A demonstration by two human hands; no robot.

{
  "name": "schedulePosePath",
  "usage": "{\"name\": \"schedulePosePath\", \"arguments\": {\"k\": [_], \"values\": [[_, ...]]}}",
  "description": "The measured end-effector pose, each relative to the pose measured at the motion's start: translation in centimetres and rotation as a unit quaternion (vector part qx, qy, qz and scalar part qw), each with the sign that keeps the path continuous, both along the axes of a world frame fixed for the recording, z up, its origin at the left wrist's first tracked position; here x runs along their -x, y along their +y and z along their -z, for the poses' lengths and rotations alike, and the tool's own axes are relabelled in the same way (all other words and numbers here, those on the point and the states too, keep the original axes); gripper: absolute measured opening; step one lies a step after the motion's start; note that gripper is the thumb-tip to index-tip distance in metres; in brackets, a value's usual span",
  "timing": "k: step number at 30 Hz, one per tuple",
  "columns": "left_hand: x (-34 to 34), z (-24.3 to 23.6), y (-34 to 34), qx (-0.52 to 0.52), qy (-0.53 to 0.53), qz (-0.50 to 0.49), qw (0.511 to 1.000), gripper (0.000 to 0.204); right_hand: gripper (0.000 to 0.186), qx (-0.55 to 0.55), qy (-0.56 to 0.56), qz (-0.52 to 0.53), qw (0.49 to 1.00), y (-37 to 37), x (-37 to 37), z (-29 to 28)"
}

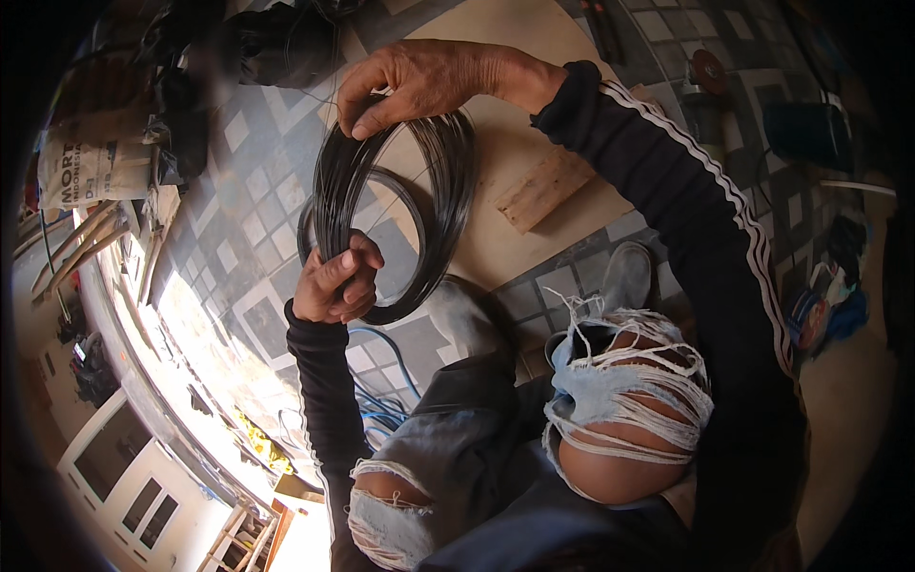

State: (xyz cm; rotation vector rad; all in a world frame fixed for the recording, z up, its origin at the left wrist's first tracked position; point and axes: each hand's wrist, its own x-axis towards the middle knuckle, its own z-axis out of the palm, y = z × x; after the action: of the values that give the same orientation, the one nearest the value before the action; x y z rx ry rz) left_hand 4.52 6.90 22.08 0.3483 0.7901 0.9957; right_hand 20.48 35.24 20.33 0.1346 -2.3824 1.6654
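Observation:
A large coil of thin dark wire (450, 181) hangs in front of me, its many strands bundled into a loop. My left hand (338, 281) is closed in a fist around the near left side of the loop. At the top of the coil, my right hand (410, 91) curls its fingers and thumb down onto the strands in a pinch. A thin strand sticks out to the left by those fingertips; its end is hard to make out. The lower part of the coil hangs near my shoe.
A wooden block (543, 186) lies on a tan board (496, 229) over the patterned tile floor. Blue hose (386, 410) loops beside my left leg. Black plastic bags (281, 43) and a printed sack (91, 162) sit at the far left. A disc (707, 71) stands far right.

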Motion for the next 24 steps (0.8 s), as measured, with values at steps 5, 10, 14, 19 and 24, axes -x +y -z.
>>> {"name": "schedulePosePath", "arguments": {"k": [5,10,14,19,24], "values": [[-0.4,-0.2,0.0,0.005,0.006,0.0,1.0,0.033,0.031,-0.003,0.069,0.007,0.998,-0.7,0.0,-1.2],[-0.6,-0.3,0.0,0.004,0.001,0.005,1.0,0.034,0.025,-0.004,0.081,0.044,0.996,-1.5,0.7,-1.6],[-0.7,-0.4,-0.2,0.001,0.018,0.002,1.0,0.035,0.042,-0.035,0.135,0.095,0.986,-0.7,0.8,-1.2],[-0.8,-0.3,-0.4,0.002,0.02,0.006,1.0,0.035,0.021,-0.166,0.204,0.188,0.946,1.7,0.8,0.7],[-0.5,-1.2,-1.3,-0.025,-0.011,-0.025,0.999,0.034,0.023,-0.181,0.064,0.156,0.969,3.1,0.0,3.7]]}}
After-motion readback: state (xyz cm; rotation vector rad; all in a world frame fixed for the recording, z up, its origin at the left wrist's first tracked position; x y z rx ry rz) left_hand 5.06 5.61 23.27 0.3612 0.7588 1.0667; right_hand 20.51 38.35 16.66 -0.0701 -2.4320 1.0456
